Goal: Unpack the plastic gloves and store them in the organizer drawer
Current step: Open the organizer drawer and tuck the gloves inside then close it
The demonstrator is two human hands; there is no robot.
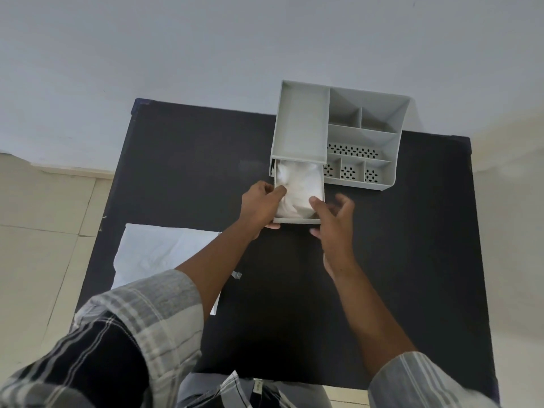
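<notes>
A grey organizer [300, 122] stands at the back of the black table [182, 172]. Its drawer [297, 220] is pulled out towards me and holds crumpled clear plastic gloves [300, 181]. My left hand [260, 207] grips the drawer's left front corner, thumb on the left wall, fingers under the front edge. My right hand [335, 222] hovers at the drawer's right front corner with fingers spread and the thumb tip touching the gloves near the right wall. It holds nothing.
An empty clear plastic bag [159, 251] lies flat on the table's left side, partly under my left forearm. A small torn plastic scrap [237, 275] lies near the table's middle. The organizer's right half has several open compartments [362, 136]. Tiled floor surrounds the table.
</notes>
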